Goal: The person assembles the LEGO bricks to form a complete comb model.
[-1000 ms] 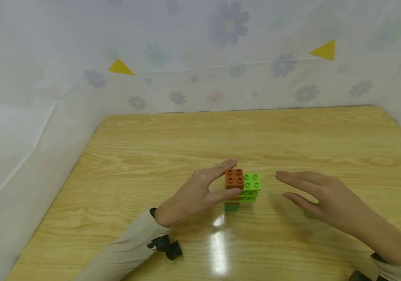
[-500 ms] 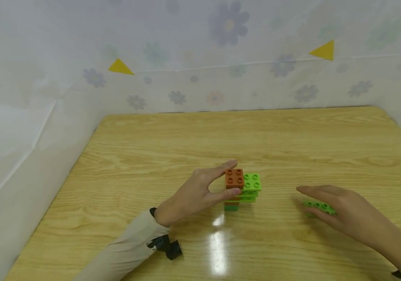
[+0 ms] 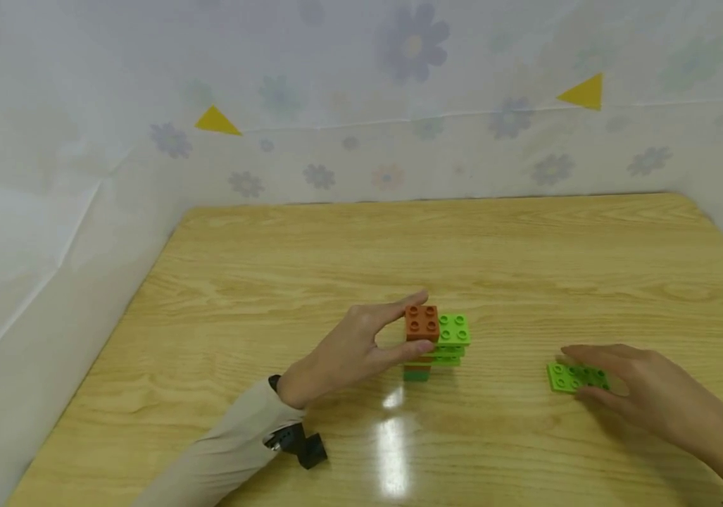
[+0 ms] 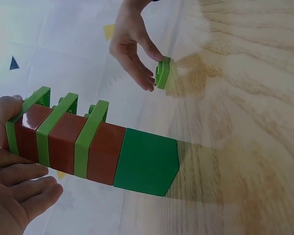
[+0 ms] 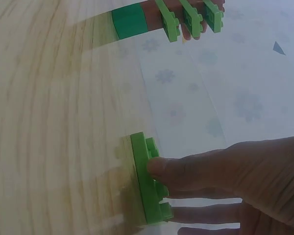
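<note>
A brick tower point(image 4: 63, 132) stands on the table: a dark green block point(image 4: 147, 161) at the bottom, then reddish-brown bricks alternating with lime plates that jut out to the right. My left hand point(image 3: 348, 345) holds it near the top, thumb on the near side and forefinger on the far side of the brown top brick point(image 3: 422, 322). Right of the tower, a lime studded plate point(image 5: 146, 181) lies flat on the table, studs up. Over its right end is my right hand point(image 3: 646, 387), thumb at the near edge, fingers beyond the far edge; firm contact cannot be made out.
The wood-grained table point(image 3: 272, 260) ends at a pale flowered cloth point(image 3: 348, 84) behind and at both sides. Yellow triangles point(image 3: 581, 92) mark the cloth. A black device point(image 3: 298, 443) is strapped to the left wrist.
My right hand has moved right, toward me and down onto the lime plate, which was mostly hidden under it before. The left hand and the tower keep their place.
</note>
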The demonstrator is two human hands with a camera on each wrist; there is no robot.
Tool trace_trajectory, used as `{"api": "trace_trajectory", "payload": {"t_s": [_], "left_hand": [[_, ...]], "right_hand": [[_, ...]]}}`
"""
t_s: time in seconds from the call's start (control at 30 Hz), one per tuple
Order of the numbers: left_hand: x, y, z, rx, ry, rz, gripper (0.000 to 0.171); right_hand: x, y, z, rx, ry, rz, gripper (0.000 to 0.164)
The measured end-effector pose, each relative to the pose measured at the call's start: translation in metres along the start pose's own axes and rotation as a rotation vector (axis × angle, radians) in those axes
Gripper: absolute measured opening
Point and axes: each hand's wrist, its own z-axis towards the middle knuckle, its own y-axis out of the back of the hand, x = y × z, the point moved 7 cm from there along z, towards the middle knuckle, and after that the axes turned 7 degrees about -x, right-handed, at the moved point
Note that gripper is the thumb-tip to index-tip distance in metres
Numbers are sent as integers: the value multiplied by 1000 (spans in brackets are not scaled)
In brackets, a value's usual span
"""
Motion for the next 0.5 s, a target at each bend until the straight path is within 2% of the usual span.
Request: {"api": "trace_trajectory", "payload": {"t_s": [0.23,0.5], "left_hand": [[0,-1,1,7,-3,-3,63],[0,-2,1,22,0,-20,59]], "right_hand": [[-10,-4,-8,38,-41,-6,60],[-10,-2,-12,-7,-41,-24,54]]}}
